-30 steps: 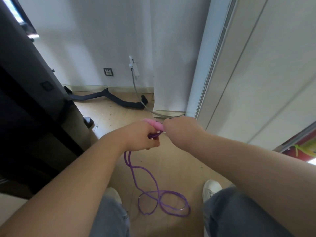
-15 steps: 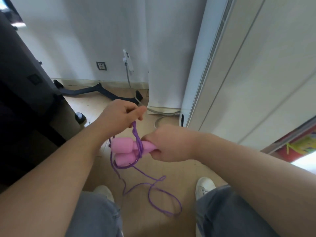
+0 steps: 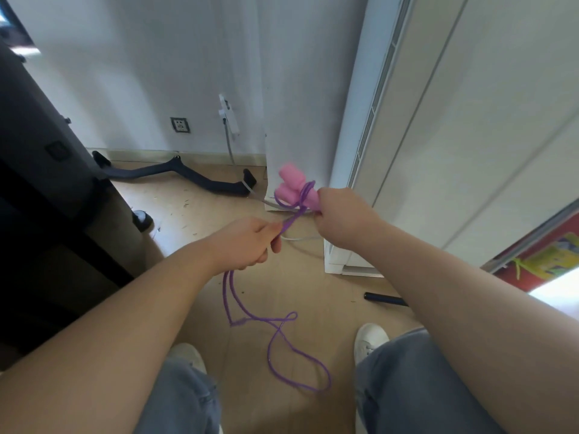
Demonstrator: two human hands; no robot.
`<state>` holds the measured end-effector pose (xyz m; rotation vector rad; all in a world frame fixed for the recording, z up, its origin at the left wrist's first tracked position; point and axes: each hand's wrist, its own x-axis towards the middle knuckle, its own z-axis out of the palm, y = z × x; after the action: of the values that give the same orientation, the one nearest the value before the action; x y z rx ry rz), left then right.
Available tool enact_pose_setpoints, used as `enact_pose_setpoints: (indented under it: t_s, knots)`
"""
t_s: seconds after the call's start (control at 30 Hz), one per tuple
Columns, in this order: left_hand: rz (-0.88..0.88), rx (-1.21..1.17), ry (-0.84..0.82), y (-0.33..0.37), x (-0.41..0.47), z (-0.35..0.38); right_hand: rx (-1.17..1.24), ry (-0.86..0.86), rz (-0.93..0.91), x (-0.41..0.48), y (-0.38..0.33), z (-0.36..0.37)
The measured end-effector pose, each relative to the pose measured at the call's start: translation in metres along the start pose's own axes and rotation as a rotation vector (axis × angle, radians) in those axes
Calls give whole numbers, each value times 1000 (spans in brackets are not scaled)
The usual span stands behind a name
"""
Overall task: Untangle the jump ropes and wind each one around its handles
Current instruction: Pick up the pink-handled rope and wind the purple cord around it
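My right hand (image 3: pixel 341 217) grips two pink foam handles (image 3: pixel 291 186) held side by side, their ends pointing up and left. A purple rope (image 3: pixel 275 333) is looped a few turns around the handles. My left hand (image 3: pixel 247 242) pinches the doubled rope just below and left of the handles, holding it taut. From my left hand the rest of the rope hangs down and lies in loose loops on the wooden floor between my feet.
A white standing unit (image 3: pixel 347 255) is just behind my right hand, with a grey hose (image 3: pixel 300 238) at its foot. A dark desk (image 3: pixel 47 189) fills the left. A black curved bar (image 3: pixel 175 173) and a short black rod (image 3: pixel 385 299) lie on the floor.
My right hand has lifted the handles up and to the right. My left hand dropped from above the handles to below them, pulling the rope taut. The loops on the floor have shifted.
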<state>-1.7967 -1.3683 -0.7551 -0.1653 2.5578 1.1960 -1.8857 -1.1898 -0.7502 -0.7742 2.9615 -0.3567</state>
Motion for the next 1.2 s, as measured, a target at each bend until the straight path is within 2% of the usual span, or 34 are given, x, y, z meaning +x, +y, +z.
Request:
enact_pose_setpoints:
  t_s: [0.2,0.3,0.4,0.5,0.57,0.67,0.73,0.8,0.87,1.0,1.07,1.2]
  knots:
    - [220,358,-32,3,-8,-7,-332,-228,-78,-6,-2,19]
    - [375,389,90,1,-3,-16,-446,-390,-326,-17,-17,28]
    - [399,379,251,-6,0,-24,-396,-470,-494,-25,-30,25]
    - [329,312,293,-16,4,-26,-220,-483,-532,-34,-38,11]
    - [240,222,232,-16,5,-20,-26,-482,-499,-43,-42,2]
    - [-30,-204,144,-27,9,-14,233,-393,-408,-49,-46,-10]
    - [-80,-252,55,-35,9,-14,331,-287,-334,-45,-44,-19]
    - [-36,-191,17,-33,9,-13,297,-181,-249,-37,-36,-24]
    - [-25,-140,58,-21,6,-10,207,-93,-138,-25,-22,-21]
    - [-21,-49,-19,3,-2,10,224,-30,86,-8,1,-4]
    - [20,72,-42,16,-6,20,184,-30,93,-6,4,3]
    - [232,499,-9,25,-11,13,-59,-103,15,-8,4,9]
